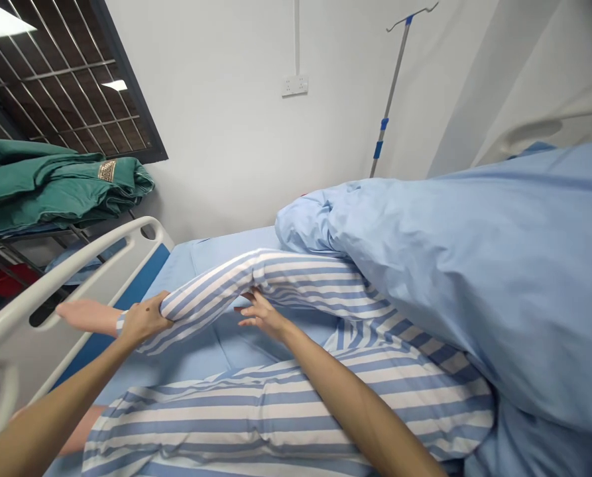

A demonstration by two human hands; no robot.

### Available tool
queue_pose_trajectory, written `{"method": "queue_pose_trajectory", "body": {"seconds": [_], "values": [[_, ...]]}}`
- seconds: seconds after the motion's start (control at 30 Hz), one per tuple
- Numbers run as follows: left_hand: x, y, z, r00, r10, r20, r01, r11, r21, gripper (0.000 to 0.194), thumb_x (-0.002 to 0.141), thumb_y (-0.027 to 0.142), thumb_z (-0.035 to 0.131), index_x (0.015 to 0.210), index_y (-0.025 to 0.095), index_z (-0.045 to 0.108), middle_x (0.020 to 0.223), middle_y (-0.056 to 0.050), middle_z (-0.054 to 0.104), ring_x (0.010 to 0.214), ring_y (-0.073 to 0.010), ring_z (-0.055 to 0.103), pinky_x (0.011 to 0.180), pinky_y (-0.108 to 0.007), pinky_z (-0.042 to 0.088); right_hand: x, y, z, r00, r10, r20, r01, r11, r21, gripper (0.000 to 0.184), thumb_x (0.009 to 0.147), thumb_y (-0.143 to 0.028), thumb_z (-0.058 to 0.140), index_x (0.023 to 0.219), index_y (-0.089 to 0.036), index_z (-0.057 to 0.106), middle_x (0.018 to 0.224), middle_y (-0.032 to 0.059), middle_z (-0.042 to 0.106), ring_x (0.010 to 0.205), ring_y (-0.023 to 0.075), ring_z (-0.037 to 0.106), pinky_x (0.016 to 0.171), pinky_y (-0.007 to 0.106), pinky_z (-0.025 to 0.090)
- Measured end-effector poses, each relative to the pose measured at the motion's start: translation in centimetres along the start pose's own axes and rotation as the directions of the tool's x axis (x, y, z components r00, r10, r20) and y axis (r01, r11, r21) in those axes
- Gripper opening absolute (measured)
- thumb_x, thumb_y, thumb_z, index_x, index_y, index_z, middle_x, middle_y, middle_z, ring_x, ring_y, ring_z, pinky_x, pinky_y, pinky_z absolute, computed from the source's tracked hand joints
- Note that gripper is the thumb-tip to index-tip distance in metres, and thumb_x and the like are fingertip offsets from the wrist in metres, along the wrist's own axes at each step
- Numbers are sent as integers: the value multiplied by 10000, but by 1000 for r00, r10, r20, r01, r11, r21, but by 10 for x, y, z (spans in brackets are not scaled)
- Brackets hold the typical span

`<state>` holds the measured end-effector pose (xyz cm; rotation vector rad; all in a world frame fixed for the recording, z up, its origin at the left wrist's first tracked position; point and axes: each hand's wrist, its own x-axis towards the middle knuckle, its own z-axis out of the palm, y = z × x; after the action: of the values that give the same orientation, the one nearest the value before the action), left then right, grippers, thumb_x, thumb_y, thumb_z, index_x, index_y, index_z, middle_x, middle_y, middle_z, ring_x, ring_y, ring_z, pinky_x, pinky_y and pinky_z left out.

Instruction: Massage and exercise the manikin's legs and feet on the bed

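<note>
A bent leg [300, 275] in blue-and-white striped pyjama trousers is raised off the bed, its knee higher than its bare foot [84, 314]. My left hand [145, 319] is wrapped round the lower leg just above the ankle, over the trouser cuff. Below the knee, my right hand [262, 314] has its fingers spread, the upper ones at the underside of the trouser cloth; whether they bear weight I cannot tell. The other striped leg [216, 421] lies stretched out nearer to me, under my right forearm.
A light blue quilt [425, 252] covers the upper body at right. The bed's pale footboard [131, 235] stands at left, close to the raised foot. Behind it, folded green cloth [67, 185] lies on a rack. A drip stand [392, 93] rises by the wall.
</note>
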<state>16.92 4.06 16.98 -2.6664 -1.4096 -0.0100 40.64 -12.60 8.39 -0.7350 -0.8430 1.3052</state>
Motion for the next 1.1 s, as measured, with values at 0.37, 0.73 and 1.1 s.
{"method": "queue_pose_trajectory", "body": {"seconds": [0.37,0.73,1.1], "values": [[-24,-36,25,993,116,-29,-106,966,235,367,674,435,517,972,221,519,938,-110,648,935,-300,564,822,-366,339,0,46,-5,944,328,-24,-329,938,-111,673,610,-334,738,1182,-278,388,1438,101,227,1023,230,558,671,300,495],[-25,-38,78,996,63,-71,-53,990,133,382,677,473,523,953,209,529,963,-126,653,949,-308,562,813,-365,331,7,51,-12,946,316,-69,-321,942,-94,612,640,-318,705,1169,-293,397,1425,73,273,995,224,591,678,305,509],[13,-68,90,929,324,-180,-273,927,258,358,707,381,529,1015,202,550,916,-124,644,909,-312,542,798,-414,304,3,69,-23,827,542,-149,-562,797,-222,673,663,-356,704,1210,-241,329,1101,80,542,788,173,649,560,246,513]]}}
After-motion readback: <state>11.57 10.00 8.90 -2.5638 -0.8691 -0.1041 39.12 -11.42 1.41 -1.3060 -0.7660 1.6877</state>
